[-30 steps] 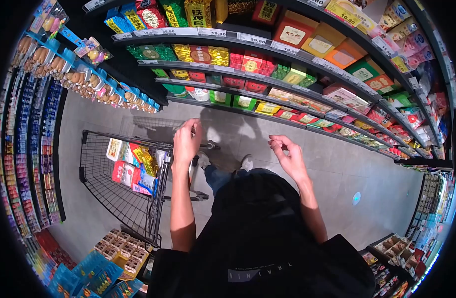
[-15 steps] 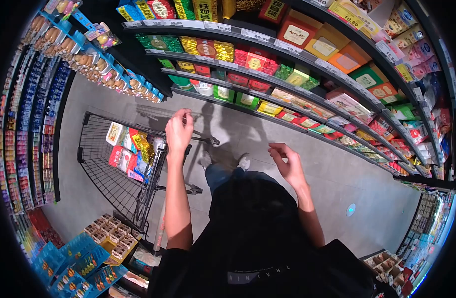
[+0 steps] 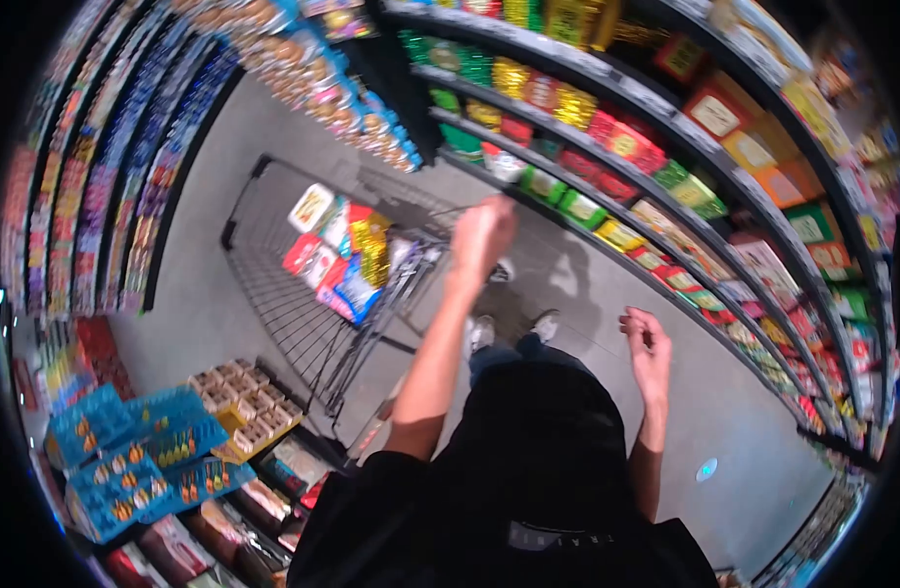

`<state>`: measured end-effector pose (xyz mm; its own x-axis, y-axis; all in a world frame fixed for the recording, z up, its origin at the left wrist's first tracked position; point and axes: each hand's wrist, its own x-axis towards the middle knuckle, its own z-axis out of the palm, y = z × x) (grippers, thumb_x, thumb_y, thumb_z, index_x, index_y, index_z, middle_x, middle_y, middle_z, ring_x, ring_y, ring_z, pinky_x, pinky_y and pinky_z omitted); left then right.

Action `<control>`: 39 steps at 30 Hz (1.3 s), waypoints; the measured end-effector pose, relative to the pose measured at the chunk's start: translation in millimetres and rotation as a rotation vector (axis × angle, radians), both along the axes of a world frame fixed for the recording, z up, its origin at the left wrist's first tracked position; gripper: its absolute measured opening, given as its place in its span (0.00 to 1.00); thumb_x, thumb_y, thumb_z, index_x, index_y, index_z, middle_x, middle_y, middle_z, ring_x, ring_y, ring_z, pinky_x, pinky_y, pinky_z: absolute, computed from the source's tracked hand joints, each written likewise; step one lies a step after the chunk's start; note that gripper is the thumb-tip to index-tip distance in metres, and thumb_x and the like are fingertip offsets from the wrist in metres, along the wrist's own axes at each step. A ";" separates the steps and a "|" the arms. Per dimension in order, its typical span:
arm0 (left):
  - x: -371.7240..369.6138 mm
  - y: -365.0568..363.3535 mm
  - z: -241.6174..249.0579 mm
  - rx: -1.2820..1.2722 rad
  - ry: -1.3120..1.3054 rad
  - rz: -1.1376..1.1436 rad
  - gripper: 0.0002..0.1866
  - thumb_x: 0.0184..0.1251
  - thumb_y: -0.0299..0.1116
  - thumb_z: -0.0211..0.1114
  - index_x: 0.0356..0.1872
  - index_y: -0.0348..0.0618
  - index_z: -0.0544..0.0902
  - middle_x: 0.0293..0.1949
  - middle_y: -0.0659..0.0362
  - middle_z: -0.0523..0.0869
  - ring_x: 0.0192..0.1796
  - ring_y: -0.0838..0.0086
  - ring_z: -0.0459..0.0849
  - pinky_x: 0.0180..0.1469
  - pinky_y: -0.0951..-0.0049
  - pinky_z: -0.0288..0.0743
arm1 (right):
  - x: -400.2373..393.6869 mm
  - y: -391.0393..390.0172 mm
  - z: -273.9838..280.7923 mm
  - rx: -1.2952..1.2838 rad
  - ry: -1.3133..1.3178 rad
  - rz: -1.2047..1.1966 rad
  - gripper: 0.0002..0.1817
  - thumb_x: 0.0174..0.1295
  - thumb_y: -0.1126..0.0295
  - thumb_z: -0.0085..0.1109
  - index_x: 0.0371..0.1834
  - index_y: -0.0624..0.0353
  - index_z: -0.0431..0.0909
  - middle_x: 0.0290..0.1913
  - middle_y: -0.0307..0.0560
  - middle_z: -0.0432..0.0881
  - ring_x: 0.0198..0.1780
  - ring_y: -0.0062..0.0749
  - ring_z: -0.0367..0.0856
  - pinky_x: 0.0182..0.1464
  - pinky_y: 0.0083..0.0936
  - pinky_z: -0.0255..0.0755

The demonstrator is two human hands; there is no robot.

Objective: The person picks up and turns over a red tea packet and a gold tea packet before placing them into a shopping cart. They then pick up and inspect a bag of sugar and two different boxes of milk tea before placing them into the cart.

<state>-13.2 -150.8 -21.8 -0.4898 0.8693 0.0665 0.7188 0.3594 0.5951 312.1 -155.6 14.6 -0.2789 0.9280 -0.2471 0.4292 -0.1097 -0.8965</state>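
Left hand [image 3: 481, 235] curled shut at the handle end of the black wire shopping cart [image 3: 273, 294], over its near rim; motion blur, so whether it clamps the bar I cannot tell. Right hand [image 3: 649, 348] raised free, fingers loosely bent, half open, holding nothing. Hands well apart. Cart stands on the grey floor [image 3: 205, 294] in the aisle, colourful snack packets [image 3: 342, 255] piled at its near end. Shelves of red and green boxes [image 3: 665, 176] run along the right.

One wire shopping cart [image 3: 303, 294], two bare hands, left hand [image 3: 481, 235] and right hand [image 3: 648, 343], two white shoes [image 3: 481, 331].
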 end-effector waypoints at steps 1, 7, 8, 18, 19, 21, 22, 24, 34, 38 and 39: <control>-0.3 0.5 -4.6 0.144 -0.047 0.006 0.10 0.66 0.35 0.60 0.40 0.42 0.84 0.34 0.45 0.86 0.39 0.50 0.86 0.42 0.55 0.79 | -4.8 -2.7 -3.1 -0.011 0.020 0.039 0.13 0.72 0.71 0.54 0.54 0.63 0.80 0.41 0.45 0.87 0.44 0.24 0.83 0.51 0.24 0.75; 1.6 3.9 -22.4 0.417 -0.032 0.065 0.07 0.63 0.33 0.60 0.33 0.41 0.81 0.30 0.49 0.84 0.34 0.50 0.84 0.36 0.53 0.77 | -27.0 -21.8 -4.3 -0.052 -0.010 0.054 0.14 0.73 0.68 0.54 0.55 0.64 0.79 0.42 0.44 0.86 0.45 0.24 0.81 0.52 0.24 0.74; 1.7 3.4 -21.1 0.413 -0.045 0.046 0.06 0.63 0.32 0.60 0.33 0.41 0.81 0.30 0.50 0.84 0.34 0.50 0.84 0.36 0.53 0.78 | -30.3 -25.0 -2.5 -0.054 -0.013 0.071 0.14 0.73 0.68 0.54 0.55 0.64 0.79 0.42 0.44 0.86 0.45 0.24 0.81 0.52 0.24 0.74; 2.0 3.2 -20.7 0.606 -0.061 0.066 0.03 0.57 0.26 0.62 0.29 0.42 0.76 0.25 0.50 0.81 0.28 0.51 0.83 0.29 0.55 0.78 | -59.5 -53.3 11.6 -0.036 -0.091 0.036 0.13 0.73 0.69 0.53 0.55 0.63 0.79 0.43 0.44 0.85 0.44 0.24 0.81 0.52 0.25 0.75; 0.4 2.7 -29.2 0.647 -0.049 0.044 0.04 0.56 0.28 0.63 0.29 0.42 0.76 0.24 0.50 0.81 0.27 0.51 0.82 0.29 0.55 0.77 | -60.3 -56.1 7.1 -0.007 -0.084 0.022 0.12 0.73 0.69 0.53 0.55 0.62 0.79 0.43 0.44 0.85 0.44 0.25 0.82 0.51 0.25 0.75; -3.8 -2.0 -33.0 0.509 -0.112 -0.032 0.05 0.54 0.31 0.65 0.30 0.44 0.79 0.23 0.49 0.81 0.27 0.51 0.82 0.30 0.53 0.77 | -66.2 -63.6 4.7 0.105 -0.125 0.069 0.11 0.73 0.71 0.54 0.53 0.61 0.81 0.43 0.43 0.85 0.43 0.25 0.83 0.50 0.25 0.76; -5.8 -5.0 -24.7 0.509 -0.122 -0.058 0.06 0.57 0.33 0.64 0.33 0.45 0.82 0.24 0.49 0.83 0.29 0.51 0.84 0.31 0.53 0.78 | -68.6 -68.5 -3.9 0.192 -0.073 0.069 0.08 0.72 0.72 0.54 0.48 0.58 0.82 0.43 0.45 0.87 0.44 0.26 0.84 0.50 0.25 0.77; -1.5 -3.6 -7.9 0.332 -0.083 -0.033 0.04 0.59 0.32 0.63 0.32 0.44 0.79 0.26 0.49 0.83 0.29 0.51 0.84 0.30 0.53 0.77 | -76.9 -74.5 4.1 0.074 -0.068 0.016 0.10 0.71 0.72 0.54 0.52 0.59 0.81 0.41 0.45 0.87 0.42 0.25 0.84 0.48 0.24 0.77; -3.2 -0.1 -2.3 0.226 -0.176 -0.059 0.07 0.63 0.34 0.59 0.37 0.45 0.82 0.32 0.53 0.86 0.36 0.51 0.85 0.35 0.53 0.76 | -75.2 -88.1 16.4 -0.052 -0.067 -0.150 0.13 0.72 0.70 0.54 0.54 0.64 0.80 0.42 0.46 0.87 0.44 0.26 0.85 0.50 0.24 0.77; -2.6 1.3 -5.0 0.257 -0.196 -0.062 0.06 0.63 0.33 0.60 0.37 0.45 0.83 0.30 0.54 0.86 0.34 0.52 0.85 0.35 0.53 0.76 | -70.5 -91.8 15.2 -0.084 -0.072 -0.168 0.13 0.72 0.70 0.54 0.54 0.65 0.80 0.43 0.47 0.87 0.44 0.27 0.85 0.51 0.25 0.77; -2.7 1.6 -5.4 0.266 -0.195 -0.061 0.06 0.62 0.32 0.61 0.36 0.45 0.83 0.29 0.54 0.86 0.34 0.52 0.85 0.34 0.53 0.76 | -70.2 -92.4 13.8 -0.086 -0.070 -0.172 0.13 0.72 0.70 0.54 0.54 0.65 0.80 0.43 0.47 0.87 0.44 0.27 0.85 0.51 0.25 0.77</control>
<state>-15.8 -149.2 -27.2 -0.4635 0.8621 0.2050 0.5975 0.1332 0.7907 241.9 -248.0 28.4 -0.0972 0.9352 -0.3404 0.4586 -0.2614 -0.8493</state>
